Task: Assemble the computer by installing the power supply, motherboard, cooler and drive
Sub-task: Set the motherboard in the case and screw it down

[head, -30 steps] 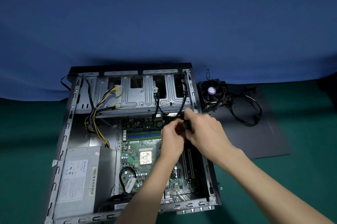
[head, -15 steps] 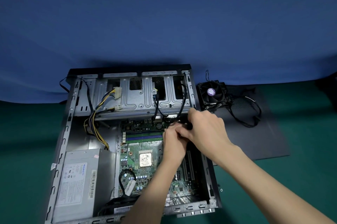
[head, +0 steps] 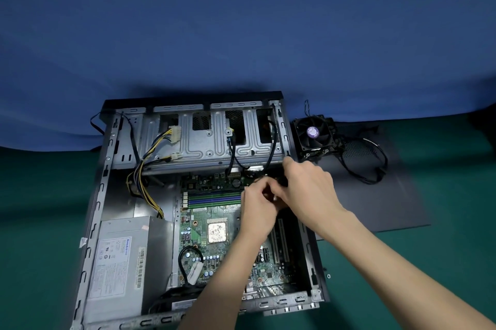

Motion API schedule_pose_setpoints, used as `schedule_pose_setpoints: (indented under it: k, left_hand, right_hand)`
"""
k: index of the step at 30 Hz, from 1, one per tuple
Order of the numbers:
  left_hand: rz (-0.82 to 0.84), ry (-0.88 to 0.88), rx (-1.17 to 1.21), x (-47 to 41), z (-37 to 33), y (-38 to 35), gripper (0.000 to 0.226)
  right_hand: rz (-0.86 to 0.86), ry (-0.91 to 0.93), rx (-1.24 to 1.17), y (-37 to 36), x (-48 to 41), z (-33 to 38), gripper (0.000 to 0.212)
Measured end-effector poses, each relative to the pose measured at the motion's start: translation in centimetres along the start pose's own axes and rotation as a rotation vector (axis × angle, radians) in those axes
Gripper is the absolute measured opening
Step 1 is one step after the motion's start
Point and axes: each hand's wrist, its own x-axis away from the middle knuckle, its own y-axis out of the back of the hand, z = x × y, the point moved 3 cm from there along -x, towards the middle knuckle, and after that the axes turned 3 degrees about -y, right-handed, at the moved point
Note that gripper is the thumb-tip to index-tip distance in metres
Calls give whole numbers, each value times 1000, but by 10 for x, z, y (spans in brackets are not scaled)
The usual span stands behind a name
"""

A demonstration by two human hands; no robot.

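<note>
Hands barely shifted since before. Case [head: 99, 195] lies open; power supply [head: 120, 257] sits near-left; cooler [head: 312, 133] rests outside, right. My left hand [head: 259, 211] and right hand [head: 308, 190] cover the far-right corner of the green motherboard [head: 198, 233] seated inside: right grips a dark handle [head: 282, 182], left fingers curled, hold unclear.

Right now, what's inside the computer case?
The power supply at near left, the motherboard with its bare CPU, and yellow-black cables by the drive cage. The left hand and right hand cover the board's far right corner; whatever they work on is hidden.
</note>
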Motion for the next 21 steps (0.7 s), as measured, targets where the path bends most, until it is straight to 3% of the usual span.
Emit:
schedule_pose_setpoints:
  k: [3, 7, 11, 14, 17, 21]
  left_hand:
    - [-52, 36, -60, -5, 5, 1, 29]
    - [-5, 42, 10, -6, -4, 4, 42]
    - [-12, 49, -103, -4, 2, 1, 44]
    - [-2, 21, -46, -3, -3, 4, 44]
    - [38, 11, -25, -2, -5, 4, 54]
    - [26, -40, -64, -4, -2, 7, 39]
  right_hand:
    - [9, 19, 4, 2, -3, 0, 33]
    - [34, 49, -84, -1, 1, -1, 27]
    - [11, -4, -1, 4, -4, -2, 40]
    - [7, 67, -66, 4, -2, -3, 31]
    - [20, 15, -84, 2, -3, -3, 29]
    - [41, 34, -57, 2, -4, 0, 30]
